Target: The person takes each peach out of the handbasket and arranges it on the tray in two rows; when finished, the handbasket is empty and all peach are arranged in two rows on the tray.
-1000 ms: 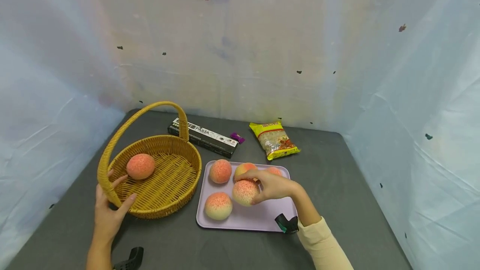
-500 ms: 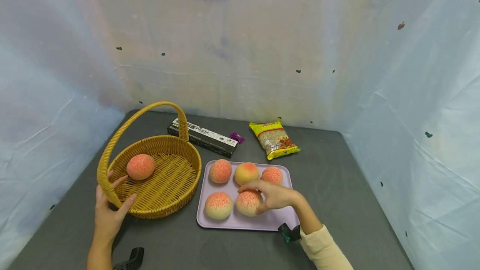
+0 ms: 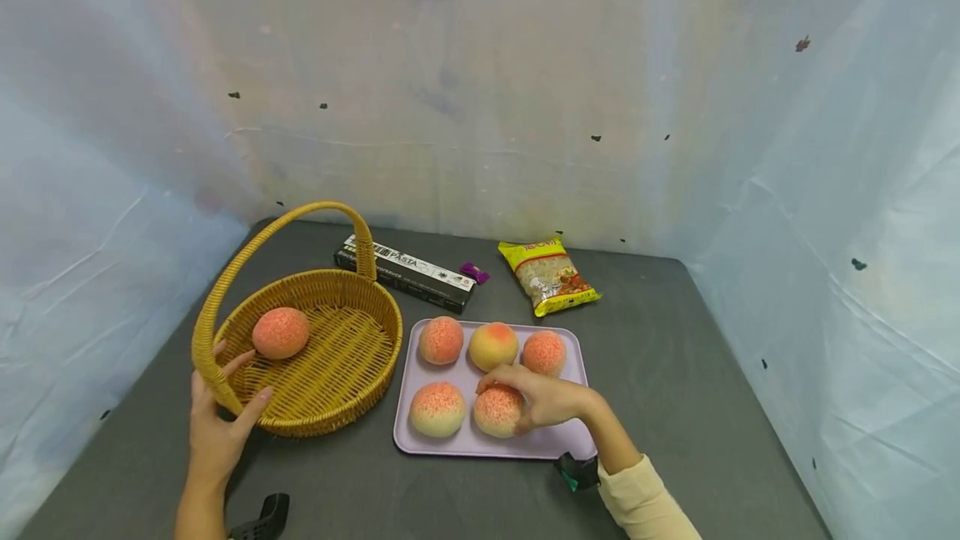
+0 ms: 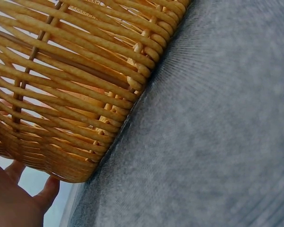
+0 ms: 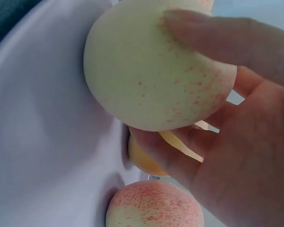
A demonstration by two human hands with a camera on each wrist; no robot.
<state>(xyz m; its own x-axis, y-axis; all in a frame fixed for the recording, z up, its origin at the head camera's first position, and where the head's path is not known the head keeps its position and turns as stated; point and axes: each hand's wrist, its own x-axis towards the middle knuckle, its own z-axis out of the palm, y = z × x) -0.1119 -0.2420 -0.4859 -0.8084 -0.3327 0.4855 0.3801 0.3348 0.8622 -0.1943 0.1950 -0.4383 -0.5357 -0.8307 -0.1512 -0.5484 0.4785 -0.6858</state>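
My right hand (image 3: 551, 397) grips a peach (image 3: 497, 413), pale with red speckles, in the front row of the lilac tray (image 3: 558, 440). The right wrist view shows that peach (image 5: 146, 71) close against the tray, thumb on one side and fingers on the other. Beside it sits another pale-and-red peach (image 3: 437, 410). At the left, my left hand (image 3: 213, 432) holds the rim of a yellow wicker basket (image 3: 345, 365), near the foot of its arched handle. One red peach (image 3: 281, 333) lies inside. From the left wrist, the basket's woven wall (image 4: 71, 90) hides most of the interior.
Along the tray's back row lie a red peach (image 3: 441, 341), a yellow peach (image 3: 493, 347) and another red peach (image 3: 544, 353). Behind them are a black pasta box (image 3: 408, 275), a small purple packet (image 3: 474, 272) and a yellow food bag (image 3: 550, 277). Plastic sheeting surrounds the dark table.
The right hand and its peach have moved down and slightly right, from overlapping the back row to the tray's front row. The left hand and basket hold still.
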